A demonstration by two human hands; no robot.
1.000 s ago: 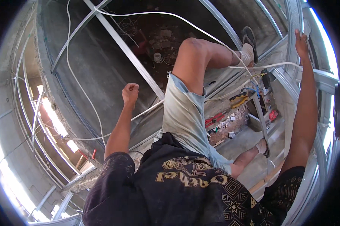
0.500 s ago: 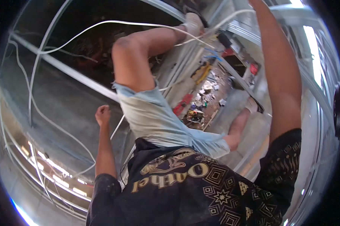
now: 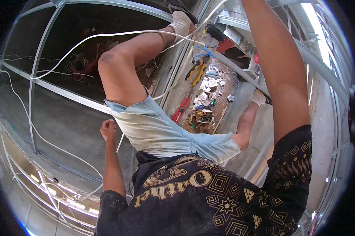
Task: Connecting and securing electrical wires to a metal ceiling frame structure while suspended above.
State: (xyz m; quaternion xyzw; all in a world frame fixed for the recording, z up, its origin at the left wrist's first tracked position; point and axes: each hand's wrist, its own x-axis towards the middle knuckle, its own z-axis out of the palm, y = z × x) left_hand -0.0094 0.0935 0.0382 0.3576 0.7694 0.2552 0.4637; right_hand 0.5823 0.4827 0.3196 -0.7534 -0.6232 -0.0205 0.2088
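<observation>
Your left fingers (image 3: 109, 126) curl together; your right fingers are out of view. Apparently mid-reach, mind the long white cable (image 3: 122, 33) beyond the left.

The person wears a black T-shirt (image 3: 154, 218) with gold lettering (image 3: 176, 187) and a gold emblem (image 3: 163, 176) across the chest, and outlined diamonds and stars (image 3: 227, 205) spreading toward its right edge. Gold diamonds and wavy marks run over the right sleeve (image 3: 292, 165), while the left sleeve (image 3: 111, 208) carries pale specks. Below are light blue denim shorts (image 3: 158, 126), faded to cream and frayed at the left hem, with whitish socks (image 3: 181, 24) and dark footwear (image 3: 180, 8).
</observation>
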